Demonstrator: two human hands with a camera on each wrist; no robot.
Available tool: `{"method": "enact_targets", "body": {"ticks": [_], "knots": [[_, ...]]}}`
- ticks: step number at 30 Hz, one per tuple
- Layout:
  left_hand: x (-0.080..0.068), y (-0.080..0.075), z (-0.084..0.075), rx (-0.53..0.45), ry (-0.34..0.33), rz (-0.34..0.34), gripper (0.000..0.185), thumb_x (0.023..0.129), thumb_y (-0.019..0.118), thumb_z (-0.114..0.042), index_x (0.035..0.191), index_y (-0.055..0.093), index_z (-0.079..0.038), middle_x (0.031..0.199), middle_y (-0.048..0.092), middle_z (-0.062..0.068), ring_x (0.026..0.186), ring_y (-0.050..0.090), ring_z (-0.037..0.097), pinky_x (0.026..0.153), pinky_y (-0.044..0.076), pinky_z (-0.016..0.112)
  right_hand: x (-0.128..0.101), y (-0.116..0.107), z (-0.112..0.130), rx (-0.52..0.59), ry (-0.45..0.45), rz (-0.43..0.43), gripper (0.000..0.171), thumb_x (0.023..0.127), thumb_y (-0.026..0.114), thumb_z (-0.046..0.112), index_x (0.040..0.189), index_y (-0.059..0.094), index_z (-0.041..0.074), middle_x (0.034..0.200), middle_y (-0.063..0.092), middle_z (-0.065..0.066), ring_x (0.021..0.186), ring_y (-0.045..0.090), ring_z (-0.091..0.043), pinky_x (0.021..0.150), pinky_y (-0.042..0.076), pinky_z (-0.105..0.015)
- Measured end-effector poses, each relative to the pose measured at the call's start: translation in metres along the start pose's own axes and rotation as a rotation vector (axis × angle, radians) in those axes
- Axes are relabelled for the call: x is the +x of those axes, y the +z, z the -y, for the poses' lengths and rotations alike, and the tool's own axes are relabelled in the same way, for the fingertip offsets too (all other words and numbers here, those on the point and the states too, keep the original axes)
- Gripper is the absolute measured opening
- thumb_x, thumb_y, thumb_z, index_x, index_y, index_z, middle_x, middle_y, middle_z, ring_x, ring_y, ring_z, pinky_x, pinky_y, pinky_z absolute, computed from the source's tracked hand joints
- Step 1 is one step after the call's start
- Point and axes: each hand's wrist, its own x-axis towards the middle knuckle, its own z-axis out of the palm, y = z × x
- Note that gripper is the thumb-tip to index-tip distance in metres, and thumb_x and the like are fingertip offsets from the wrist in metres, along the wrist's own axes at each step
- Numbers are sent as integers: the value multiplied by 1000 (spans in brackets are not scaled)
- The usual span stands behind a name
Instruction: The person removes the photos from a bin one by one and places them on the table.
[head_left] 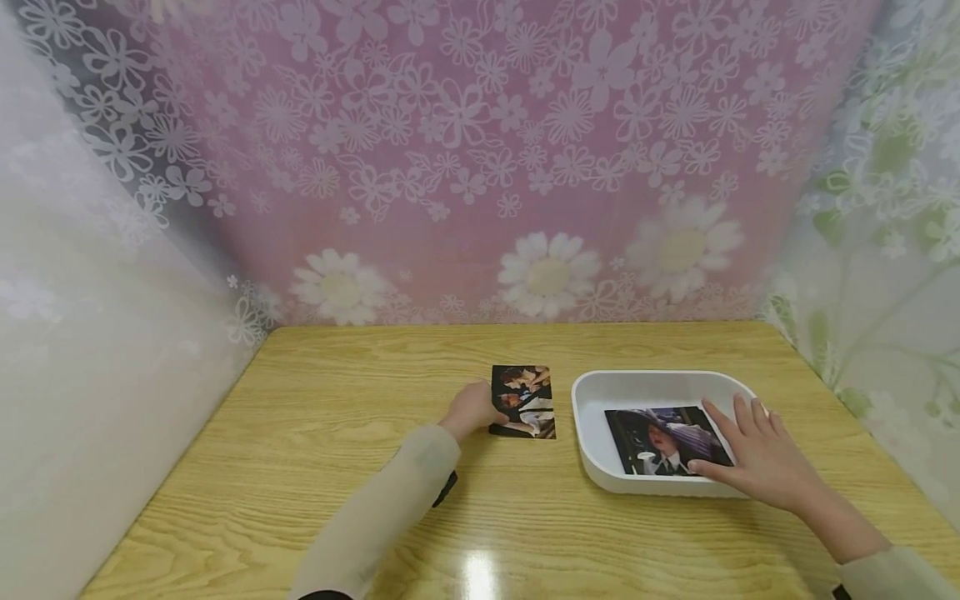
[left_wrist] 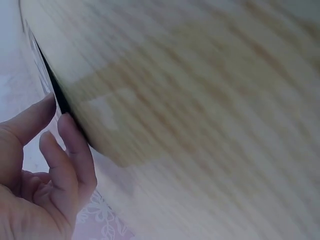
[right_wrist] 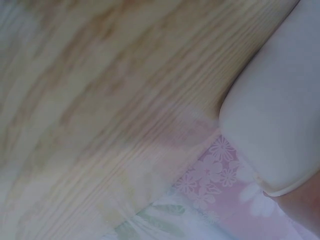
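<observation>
Wood-grain laminate covers the table [head_left: 315, 467] where a person sits with both forearms reaching forward. Seen from the head camera, the left hand [head_left: 471, 410] rests at the nine o'clock edge of a stack of photos [head_left: 523, 401] lying flat near the table's middle; its fingers curl against that edge, though whether they actually pinch the prints I cannot tell from here. The left wrist camera shows the fingers [left_wrist: 70, 150] lightly bent and touching a thin dark edge against the tabletop, blurred.

At three o'clock from the stack, just beside it but apart, sits a white tray [head_left: 600, 392] with rounded corners. A single photo [head_left: 660, 440] lies face up on its floor. The right hand [head_left: 757, 454] lies over the tray's four o'clock corner, fingers straight and spread, the fingertips resting on the photo's right edge and the thumb along its lower edge. The right wrist camera gives only a blurred stretch of table and the tray's pale outer wall [right_wrist: 280, 110].

Behind the table, at twelve o'clock, hangs a pink flowered curtain [head_left: 480, 167]; a pale green-patterned one [head_left: 885, 208] hangs at three o'clock.
</observation>
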Motion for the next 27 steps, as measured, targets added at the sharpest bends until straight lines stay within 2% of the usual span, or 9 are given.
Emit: {"method": "enact_targets", "body": {"ticks": [7,13,16,18,21,23,25,27], "knots": [[0,-1,-1,0,-4,36,32,68,77,-27,83,61,-3,73,55,6,57,45,17,54,38,30,2,0,-1,10,-4,-5,90,76,59,52,139,20,0,133,9,-41,119,5,-57,93,-2,-63],[-3,-3,-2,6,-5,66,36,69,76,-30,89,62,-3,77,57,6,58,46,17,56,39,30,6,-5,-9,64,-18,-23,86,76,63,46,135,26,-6,131,14,-43,117,9,-59,87,8,-68],[-3,-6,-3,-8,-21,88,31,72,73,-32,80,61,-4,69,54,5,52,43,15,50,37,29,8,-9,-15,88,-14,-21,88,75,65,44,134,26,-7,130,13,-44,117,7,-59,87,7,-69],[-3,-8,-6,-32,-12,98,30,74,71,-33,70,56,-7,60,47,2,46,37,14,46,33,28,7,-11,-20,73,-19,-20,90,74,66,44,134,25,-8,128,14,-45,117,7,-60,88,7,-68],[-3,-16,-13,-100,40,107,39,78,67,-33,56,43,-11,47,33,-2,39,28,12,40,28,26,4,-11,-25,71,-32,-6,92,72,68,44,134,24,-10,128,12,-46,117,4,-60,91,2,-66],[-3,-20,-19,-149,86,98,43,79,65,-34,55,38,-13,46,30,-2,39,26,11,40,27,26,2,-10,-26,83,-31,30,94,73,67,43,134,22,-11,129,8,-46,119,-2,-58,93,-4,-62],[-3,-25,-28,-207,129,86,41,80,65,-34,57,38,-12,46,33,-2,38,28,11,40,28,25,0,-9,-26,97,-26,62,94,74,66,43,134,20,-12,130,4,-45,120,-8,-54,95,-9,-58],[-4,-28,-40,-262,175,65,35,80,64,-35,65,44,-10,54,40,-1,43,34,11,42,31,25,-1,-7,-26,107,-14,91,95,75,65,43,135,16,-12,131,-1,-44,122,-14,-49,95,-12,-55]]}}
